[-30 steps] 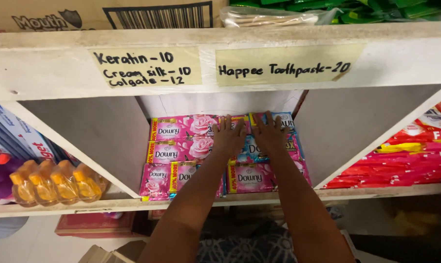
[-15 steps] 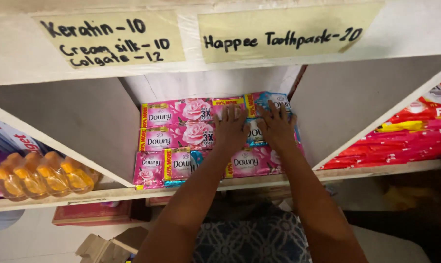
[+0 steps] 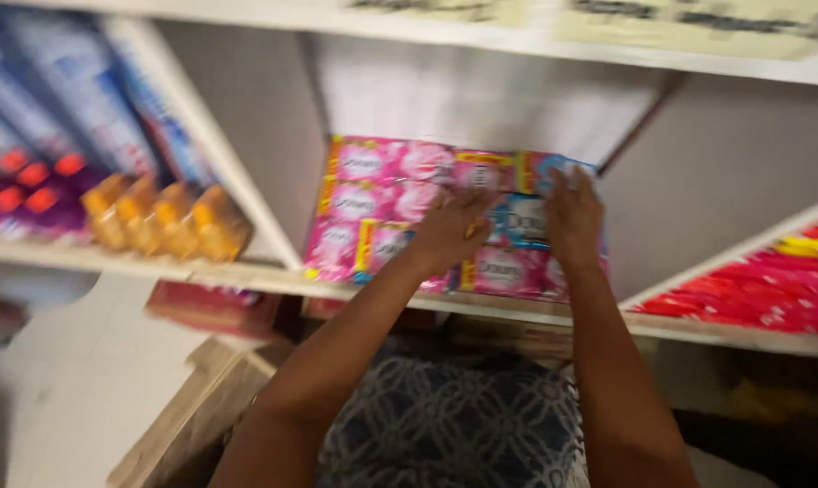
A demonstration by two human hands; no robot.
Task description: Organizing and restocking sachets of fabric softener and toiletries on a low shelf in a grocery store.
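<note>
White shelf (image 3: 273, 278), pink sachets (image 3: 373, 194) under both apparently flat, unclenched hands: left hand (image 3: 449, 230), right hand (image 3: 571, 212).

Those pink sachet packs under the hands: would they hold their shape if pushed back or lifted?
Probably not. The pink sachet packs look like thin glossy film in joined strips, so they would likely flop and slide. They seem light. Both the left hand and right hand press flat on them, which suggests the stack shifts easily.

Both hands, left hand (image 3: 449, 230) and right hand (image 3: 571, 212), lie flat on the pink packets (image 3: 373, 194) (a blurry stack). The packets sit on a white shelf (image 3: 273, 278).
</note>
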